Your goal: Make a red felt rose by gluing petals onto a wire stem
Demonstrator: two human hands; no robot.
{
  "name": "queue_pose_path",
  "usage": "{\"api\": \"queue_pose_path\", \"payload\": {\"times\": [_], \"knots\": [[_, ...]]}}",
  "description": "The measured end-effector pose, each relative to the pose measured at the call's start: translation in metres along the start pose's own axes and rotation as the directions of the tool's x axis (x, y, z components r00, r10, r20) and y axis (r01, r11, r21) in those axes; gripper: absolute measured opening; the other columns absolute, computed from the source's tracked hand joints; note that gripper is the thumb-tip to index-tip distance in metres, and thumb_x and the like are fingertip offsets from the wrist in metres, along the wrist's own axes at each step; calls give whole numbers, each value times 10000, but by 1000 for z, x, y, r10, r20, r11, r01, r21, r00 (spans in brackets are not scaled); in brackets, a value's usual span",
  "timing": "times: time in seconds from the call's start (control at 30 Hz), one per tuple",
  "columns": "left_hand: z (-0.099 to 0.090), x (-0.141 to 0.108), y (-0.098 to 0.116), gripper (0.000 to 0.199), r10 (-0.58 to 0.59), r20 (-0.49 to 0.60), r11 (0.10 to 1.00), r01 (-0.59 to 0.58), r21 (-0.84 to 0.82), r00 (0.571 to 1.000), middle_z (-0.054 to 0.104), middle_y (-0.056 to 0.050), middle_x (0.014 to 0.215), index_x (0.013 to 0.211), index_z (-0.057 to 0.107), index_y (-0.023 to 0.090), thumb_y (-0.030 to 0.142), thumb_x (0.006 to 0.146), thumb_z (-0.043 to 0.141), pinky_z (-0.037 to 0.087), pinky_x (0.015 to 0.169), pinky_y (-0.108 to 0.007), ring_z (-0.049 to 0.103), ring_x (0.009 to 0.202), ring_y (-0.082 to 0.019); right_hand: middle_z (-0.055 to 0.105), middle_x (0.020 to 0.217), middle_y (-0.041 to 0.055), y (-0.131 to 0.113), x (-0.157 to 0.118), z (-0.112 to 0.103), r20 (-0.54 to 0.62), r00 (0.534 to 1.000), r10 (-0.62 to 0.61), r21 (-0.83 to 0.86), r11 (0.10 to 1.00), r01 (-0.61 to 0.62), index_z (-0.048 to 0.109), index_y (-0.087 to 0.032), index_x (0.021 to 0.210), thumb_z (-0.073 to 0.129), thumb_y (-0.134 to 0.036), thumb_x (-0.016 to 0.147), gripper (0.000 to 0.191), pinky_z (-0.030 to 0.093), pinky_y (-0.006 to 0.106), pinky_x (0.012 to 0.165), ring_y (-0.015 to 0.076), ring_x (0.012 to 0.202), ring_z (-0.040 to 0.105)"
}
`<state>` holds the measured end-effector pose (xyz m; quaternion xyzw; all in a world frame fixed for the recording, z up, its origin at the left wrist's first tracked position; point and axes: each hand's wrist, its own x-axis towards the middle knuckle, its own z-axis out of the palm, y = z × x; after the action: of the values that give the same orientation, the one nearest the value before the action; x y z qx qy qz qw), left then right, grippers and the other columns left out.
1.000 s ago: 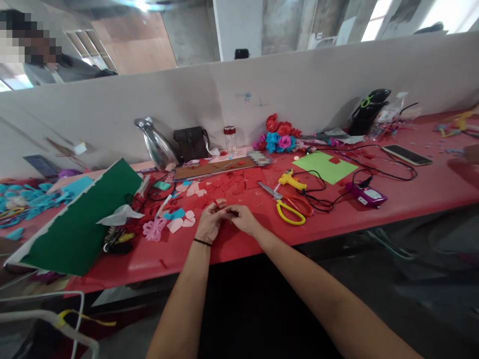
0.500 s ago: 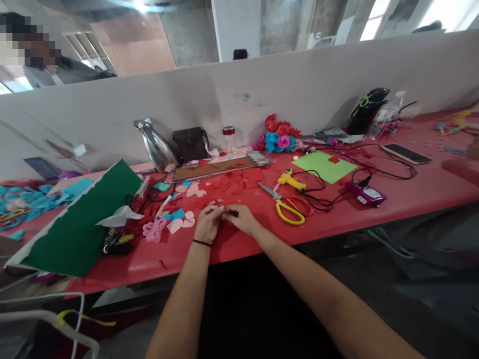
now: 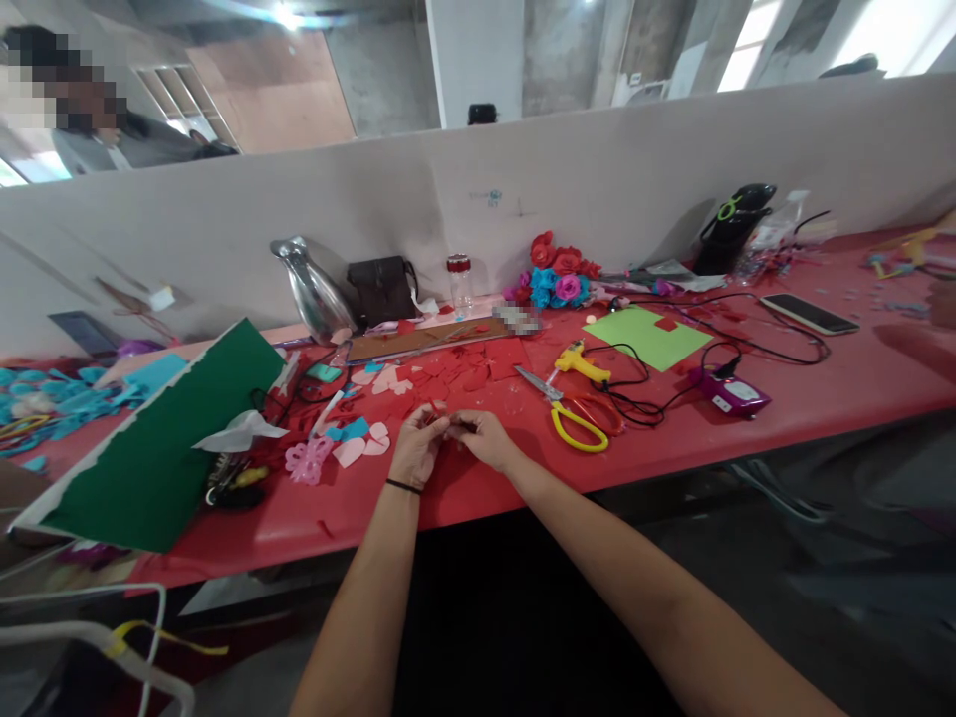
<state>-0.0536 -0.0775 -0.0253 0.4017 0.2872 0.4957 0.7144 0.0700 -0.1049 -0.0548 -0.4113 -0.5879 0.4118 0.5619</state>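
My left hand (image 3: 418, 448) is closed on a small red paper piece (image 3: 439, 407), which shows at its fingertips. Fingers of my right hand (image 3: 484, 438) are pinched together against the left fingertips, touching the same piece; most of it is hidden. Left of my hands lie pink paper petals (image 3: 350, 451) and blue paper pieces (image 3: 354, 429). Red paper cuttings (image 3: 470, 370) are scattered just beyond. To the right are scissors with yellow handles (image 3: 579, 428) and a yellow glue gun (image 3: 581, 362).
A green board (image 3: 164, 448) leans at the left. Behind stand a steel jug (image 3: 314, 294), a brown bag (image 3: 382, 289), a jar (image 3: 459, 284) and paper roses (image 3: 560, 274). Rightward lie a light green sheet (image 3: 648, 337), a purple box (image 3: 736, 392), cables and a phone (image 3: 809, 312).
Both hands stay together in nearly the same place, with slight finger movement around the red paper piece. The view has shifted very slightly; the things on the table have not moved.
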Motion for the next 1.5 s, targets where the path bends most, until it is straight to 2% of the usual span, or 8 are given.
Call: {"api": "queue_pose_path", "payload": {"times": [0.23,0.47,0.7,0.8,0.93,1.13,1.37,1.5], "knots": [[-1,-1,0,189,9,4,999,-9,38,1000,635,-9,744,654,689,146,230,532,806,421,545,-211,550,643,-92,603,648,-2,1,1,0,2,1000,20,10,1000,-20,641,-160,725,572,-280,771,145,426,217,544,93,528,489],[0,0,0,248,23,-28,1000,-23,-10,999,597,29,753,523,584,147,162,458,823,399,477,-202,531,552,-67,607,653,-4,-5,-1,-1,17,1000,-7,14,1000,7,636,-163,707,581,-275,752,133,429,239,604,114,589,521],[1,-1,0,233,0,-4,1000,0,-5,1000,629,8,766,689,672,167,189,507,816,416,512,-192,557,627,-83,583,636,-7,-2,1,0,13,1000,-7,40,999,7,611,-164,710,541,-259,753,126,417,231,574,100,543,484],[0,-1,0,174,16,8,999,-17,39,1000,622,-4,729,616,665,142,201,531,805,407,511,-200,536,602,-77,573,629,-10,0,1,1,13,1000,-7,45,999,7,603,-164,711,539,-266,753,128,413,230,562,95,522,469],[0,-1,-1,209,37,3,999,-37,18,999,611,13,744,529,606,140,161,494,811,399,509,-203,532,587,-69,573,629,-13,-2,0,1,14,1000,-17,45,999,16,595,-166,693,547,-266,748,124,416,233,591,99,546,481],[2,-2,-1,229,7,-27,1000,-8,-5,1000,636,11,724,668,676,155,178,488,815,396,521,-206,531,591,-77,591,649,-4,-3,-1,0,15,1000,-10,54,999,9,603,-168,723,515,-253,766,129,411,231,567,97,530,475],[1,-1,-1,192,64,-5,998,-64,24,998,599,19,636,534,633,147,178,480,815,385,501,-210,523,558,-77,578,636,-11,-4,0,0,21,1000,-19,52,999,18,594,-175,692,539,-257,762,121,413,231,585,104,556,481],[2,-1,-2,215,62,-16,998,-62,19,998,627,15,714,655,670,158,173,494,811,381,505,-204,535,601,-79,590,650,-9,-3,0,0,27,999,-18,52,999,17,599,-171,706,526,-261,776,135,415,233,589,100,552,481]]}}
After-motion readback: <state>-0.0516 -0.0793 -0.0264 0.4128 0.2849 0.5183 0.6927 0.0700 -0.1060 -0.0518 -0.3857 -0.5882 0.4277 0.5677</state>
